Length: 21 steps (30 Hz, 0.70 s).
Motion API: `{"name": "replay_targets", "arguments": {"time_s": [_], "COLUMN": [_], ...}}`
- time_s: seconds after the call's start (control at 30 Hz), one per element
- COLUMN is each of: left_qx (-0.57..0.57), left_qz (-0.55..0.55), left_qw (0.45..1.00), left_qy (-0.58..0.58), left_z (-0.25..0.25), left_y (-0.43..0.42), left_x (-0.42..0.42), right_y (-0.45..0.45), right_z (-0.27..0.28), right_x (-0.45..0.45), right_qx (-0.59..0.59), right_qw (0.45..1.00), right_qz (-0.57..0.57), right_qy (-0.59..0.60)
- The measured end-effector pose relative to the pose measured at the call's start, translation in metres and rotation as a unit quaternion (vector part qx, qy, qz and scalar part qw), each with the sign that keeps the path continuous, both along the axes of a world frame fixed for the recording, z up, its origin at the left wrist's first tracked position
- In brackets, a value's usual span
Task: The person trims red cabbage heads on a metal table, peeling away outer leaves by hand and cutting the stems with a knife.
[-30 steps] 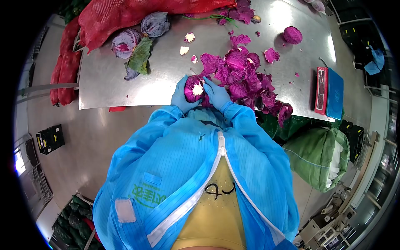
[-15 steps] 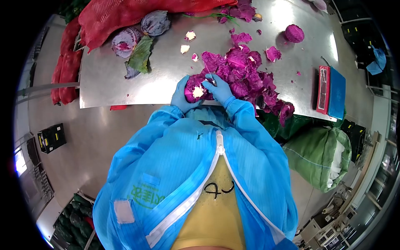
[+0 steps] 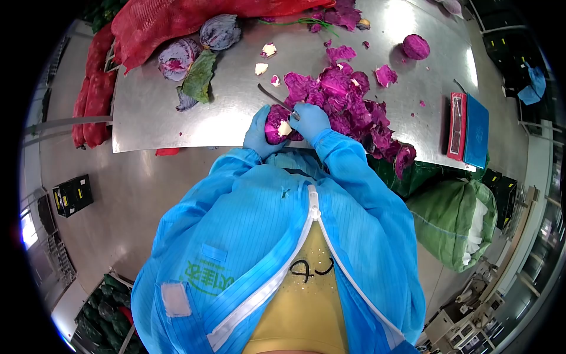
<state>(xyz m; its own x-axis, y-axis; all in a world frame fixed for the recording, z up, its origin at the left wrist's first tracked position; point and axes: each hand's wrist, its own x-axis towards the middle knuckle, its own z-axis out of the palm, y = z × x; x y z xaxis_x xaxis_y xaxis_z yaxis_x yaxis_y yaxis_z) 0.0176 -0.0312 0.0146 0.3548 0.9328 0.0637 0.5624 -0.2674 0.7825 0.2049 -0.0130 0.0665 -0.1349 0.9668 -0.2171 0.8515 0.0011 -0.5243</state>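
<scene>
My left hand point(image 3: 256, 135), in a blue glove, is wrapped round the left side of a red cabbage point(image 3: 273, 125) at the table's near edge. The pale cut stem end point(image 3: 284, 128) of the cabbage faces up. In my right hand point(image 3: 311, 121), also gloved, is a knife point(image 3: 275, 97); its thin dark blade points up and left above the cabbage. Loose purple cabbage leaves point(image 3: 339, 97) lie heaped just right of my right hand. Cut white stem pieces point(image 3: 261, 69) are scattered beyond my hands.
On the metal table point(image 3: 236, 112) are two untrimmed cabbages point(image 3: 178, 59), a green leaf point(image 3: 199, 76), a red mesh sack point(image 3: 171, 26), a peeled cabbage point(image 3: 416, 47) and a red-and-blue box point(image 3: 469, 130). A green sack point(image 3: 451, 218) stands below the right edge.
My right hand has lifted slightly off the cabbage and turned, so the knife blade now shows at length, pointing up and left. My left hand keeps its hold on the cabbage.
</scene>
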Motion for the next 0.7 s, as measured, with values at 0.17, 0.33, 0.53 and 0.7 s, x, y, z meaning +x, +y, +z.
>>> {"name": "replay_targets", "arguments": {"time_s": [0.17,0.33,0.53,0.7], "left_qx": [0.039,0.021,0.001,-0.044], "left_qz": [-0.021,-0.006,0.040,0.104], "left_qw": [0.999,1.000,0.997,0.987], "left_qy": [0.009,-0.010,-0.065,-0.112], "left_z": [-0.008,-0.005,0.000,-0.025], "left_y": [0.000,-0.001,0.000,0.007], "left_x": [-0.003,-0.004,-0.007,-0.015], "right_y": [0.003,-0.008,-0.020,-0.033], "right_z": [-0.013,-0.027,-0.036,-0.034], "right_x": [0.019,0.010,0.014,0.003], "right_qx": [-0.026,0.060,0.036,0.052], "right_qw": [0.998,0.992,0.960,0.902], "right_qz": [-0.055,-0.102,-0.214,-0.337], "right_qy": [-0.031,0.052,0.176,0.265]}}
